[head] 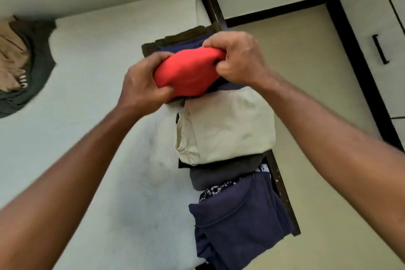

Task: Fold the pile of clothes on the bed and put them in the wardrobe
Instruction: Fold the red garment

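A folded red garment is held above the bed's right edge. My left hand grips its near left end and my right hand grips its far right end. Under it lies a stack of dark folded clothes. Closer to me along the same edge sit a folded beige garment, a dark grey one and a navy one. An unfolded heap of tan and dark green clothes lies at the bed's far left. The wardrobe stands at the right, doors shut.
The bed has a pale sheet and a dark wooden frame along its right side. Beige floor lies between the bed and the wardrobe. A black handle is on the wardrobe door.
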A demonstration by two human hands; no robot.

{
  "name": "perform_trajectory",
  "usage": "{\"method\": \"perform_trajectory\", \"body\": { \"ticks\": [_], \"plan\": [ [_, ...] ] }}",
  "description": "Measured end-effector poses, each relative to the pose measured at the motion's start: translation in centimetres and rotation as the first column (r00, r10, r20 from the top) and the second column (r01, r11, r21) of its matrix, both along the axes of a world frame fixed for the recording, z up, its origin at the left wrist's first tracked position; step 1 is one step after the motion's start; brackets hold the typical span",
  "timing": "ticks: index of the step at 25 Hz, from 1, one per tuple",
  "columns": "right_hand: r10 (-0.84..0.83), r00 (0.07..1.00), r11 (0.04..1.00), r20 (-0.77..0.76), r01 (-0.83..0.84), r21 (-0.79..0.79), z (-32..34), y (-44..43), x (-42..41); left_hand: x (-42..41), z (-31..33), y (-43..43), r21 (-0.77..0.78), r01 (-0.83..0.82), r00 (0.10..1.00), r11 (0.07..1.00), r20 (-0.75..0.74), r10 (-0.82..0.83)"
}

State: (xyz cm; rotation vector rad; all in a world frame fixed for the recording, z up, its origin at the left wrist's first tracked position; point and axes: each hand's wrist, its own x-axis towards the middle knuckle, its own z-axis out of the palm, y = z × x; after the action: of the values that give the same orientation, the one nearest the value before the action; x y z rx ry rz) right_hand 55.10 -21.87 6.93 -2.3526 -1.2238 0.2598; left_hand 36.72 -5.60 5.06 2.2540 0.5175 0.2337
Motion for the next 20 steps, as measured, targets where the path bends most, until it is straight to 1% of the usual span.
{"method": "perform_trajectory", "body": {
  "ticks": [2, 5, 8, 11, 13, 15, 17, 19, 20],
  "plan": [
    [0.063, 0.997, 0.997, 0.051, -0.065, 0.052, -1.9, -2.1, -2.8, -2.8, -1.1, -2.4, -0.046, -0.016, 1.0, 0.999, -0.017, 0.015],
    [0.063, 0.992, 0.986, 0.106, -0.079, 0.15, -2.0, -2.7, -6.1, -5.6, -0.4, -3.6, -0.05, -0.089, 0.996, 0.995, 0.006, 0.089],
    [0.11, 0.992, 0.965, 0.064, -0.122, 0.233, 0.2, -1.2, -8.1, -8.3, 1.6, -3.1, -0.004, -0.175, 0.98, 0.985, 0.095, 0.174],
    [0.2, 0.98, 0.943, 0.023, -0.199, 0.267, 2.5, -0.3, -10.4, -12.2, 3.6, -3.5, -0.019, -0.277, 0.947, 0.961, 0.161, 0.276],
    [0.253, 0.967, 0.925, 0.04, -0.254, 0.282, 3.5, -0.6, -13.0, -15.4, 3.9, -4.6, -0.04, -0.329, 0.927, 0.944, 0.176, 0.331],
    [0.277, 0.958, 0.914, 0.079, -0.288, 0.285, 2.6, -1.6, -16.3, -19.0, 3.2, -5.9, -0.022, -0.366, 0.915, 0.93, 0.174, 0.364],
    [0.258, 0.963, 0.932, 0.072, -0.268, 0.245, -0.1, -3.5, -20.3, -22.7, 0.8, -7.2, 0.105, -0.335, 0.935, 0.936, 0.159, 0.317],
    [0.23, 0.97, 0.964, 0.074, -0.238, 0.116, -4.2, -6.6, -25.7, -26.9, -2.5, -8.9, 0.238, -0.209, 0.976, 0.948, 0.108, 0.188],
    [0.225, 0.972, 0.973, 0.068, -0.227, 0.03, -6.4, -8.7, -28.9, -29.2, -4.5, -10.0, 0.274, -0.124, 0.992, 0.954, 0.044, 0.116]
  ]
}}
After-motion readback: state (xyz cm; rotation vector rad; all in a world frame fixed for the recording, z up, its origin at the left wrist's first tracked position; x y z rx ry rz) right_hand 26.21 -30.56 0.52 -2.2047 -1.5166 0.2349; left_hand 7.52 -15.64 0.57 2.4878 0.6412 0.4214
